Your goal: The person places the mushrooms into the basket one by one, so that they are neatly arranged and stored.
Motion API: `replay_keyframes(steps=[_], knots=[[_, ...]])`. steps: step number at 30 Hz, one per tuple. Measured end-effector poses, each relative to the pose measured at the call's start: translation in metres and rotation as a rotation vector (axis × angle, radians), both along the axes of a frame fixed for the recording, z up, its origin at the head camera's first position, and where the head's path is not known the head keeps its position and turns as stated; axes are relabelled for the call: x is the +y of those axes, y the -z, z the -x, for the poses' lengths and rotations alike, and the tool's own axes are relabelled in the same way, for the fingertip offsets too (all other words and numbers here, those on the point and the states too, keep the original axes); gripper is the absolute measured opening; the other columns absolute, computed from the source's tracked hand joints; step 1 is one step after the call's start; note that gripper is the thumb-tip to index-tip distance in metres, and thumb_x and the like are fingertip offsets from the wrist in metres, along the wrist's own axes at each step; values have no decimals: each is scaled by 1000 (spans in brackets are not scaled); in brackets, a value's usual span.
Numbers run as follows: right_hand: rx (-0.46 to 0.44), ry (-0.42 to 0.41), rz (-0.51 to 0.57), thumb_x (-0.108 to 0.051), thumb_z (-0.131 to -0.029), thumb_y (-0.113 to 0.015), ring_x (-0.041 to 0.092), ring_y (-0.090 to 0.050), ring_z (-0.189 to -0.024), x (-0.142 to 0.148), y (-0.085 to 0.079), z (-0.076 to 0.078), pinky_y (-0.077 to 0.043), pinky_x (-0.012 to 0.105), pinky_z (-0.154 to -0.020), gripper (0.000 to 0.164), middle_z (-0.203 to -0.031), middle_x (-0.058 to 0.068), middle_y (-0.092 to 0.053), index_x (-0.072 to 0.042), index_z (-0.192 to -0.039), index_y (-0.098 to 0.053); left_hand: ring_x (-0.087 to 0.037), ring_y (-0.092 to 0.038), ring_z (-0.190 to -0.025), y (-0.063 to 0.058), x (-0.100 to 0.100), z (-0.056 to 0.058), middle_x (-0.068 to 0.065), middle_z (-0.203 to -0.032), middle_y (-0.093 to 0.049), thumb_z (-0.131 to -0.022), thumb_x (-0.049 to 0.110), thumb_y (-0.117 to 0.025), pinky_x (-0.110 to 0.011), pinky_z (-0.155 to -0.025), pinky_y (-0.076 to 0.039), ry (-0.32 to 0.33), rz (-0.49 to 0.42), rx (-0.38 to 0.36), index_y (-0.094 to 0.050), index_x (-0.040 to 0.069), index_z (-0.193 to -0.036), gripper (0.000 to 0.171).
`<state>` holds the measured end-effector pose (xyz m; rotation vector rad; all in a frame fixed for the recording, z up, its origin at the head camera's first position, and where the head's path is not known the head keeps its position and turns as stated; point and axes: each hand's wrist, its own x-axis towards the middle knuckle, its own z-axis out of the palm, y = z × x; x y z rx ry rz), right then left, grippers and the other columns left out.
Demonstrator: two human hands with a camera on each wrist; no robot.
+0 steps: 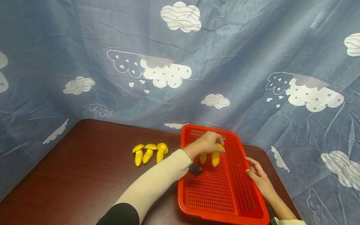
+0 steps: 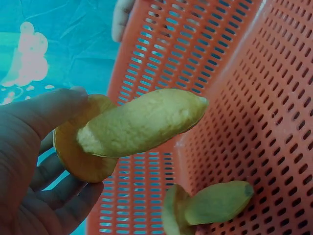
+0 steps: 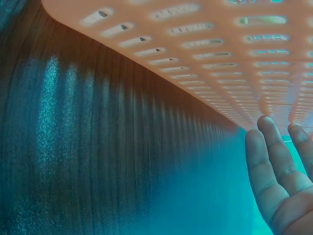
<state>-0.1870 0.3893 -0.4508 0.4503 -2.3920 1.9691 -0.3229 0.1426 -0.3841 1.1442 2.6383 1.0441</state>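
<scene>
Over the red plastic basket (image 1: 208, 190), my left hand (image 1: 209, 143) pinches a yellow toy mushroom (image 2: 142, 125) by its cap, thumb on one side and fingers on the other. The stem points away from the palm, toward the basket's perforated wall. Below it in the left wrist view, another yellow mushroom (image 2: 217, 203) lies in the basket. My right hand (image 1: 261, 181) holds the basket's right rim, with the thumb near the top edge. In the right wrist view, several fingers (image 3: 274, 156) extend along the outside of the slotted basket.
Three yellow mushrooms stand in a row on the dark brown table left of the basket: the left one (image 1: 138, 155), the middle one (image 1: 149, 153) and the right one (image 1: 161, 153). A blue cloth with cloud prints (image 1: 135, 37) hangs behind the table (image 1: 70, 175).
</scene>
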Motion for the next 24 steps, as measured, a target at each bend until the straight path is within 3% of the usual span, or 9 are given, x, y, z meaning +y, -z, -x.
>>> replay_keyframes(steps=[6,14,20,24], knots=[[2,-6,-9,-2,-103,-35,11,-67,-87,0,-1,0,-57,33,-66,48,-109,-6,-63,-6,-148,-20,-1,-56,-80,8,10,6,12,-93,-69,-80,30,-78,-10,-70,-44,-31,26,-1,-71,18,-95,21],[-4,9,-21,-2,-102,-36,10,-67,-87,1,-3,2,-57,32,-66,49,-109,-6,-63,-4,-148,-19,-3,-55,-78,17,21,19,11,-88,-68,-80,29,-79,-11,-70,-44,-27,18,-43,-70,16,-92,20],[-19,3,-8,-2,-102,-36,11,-67,-86,0,-3,0,-57,33,-66,49,-108,-4,-62,-2,-147,-18,-3,-55,-80,32,30,29,10,-89,-68,-78,29,-80,-12,-74,-45,-11,-49,-65,-70,16,-91,22],[-18,11,-22,-2,-102,-36,12,-67,-86,0,-5,-1,-57,34,-65,49,-109,-5,-63,-1,-147,-17,-4,-56,-79,39,35,30,10,-89,-67,-78,29,-80,-13,-73,-46,-16,-77,-79,-69,16,-91,22]])
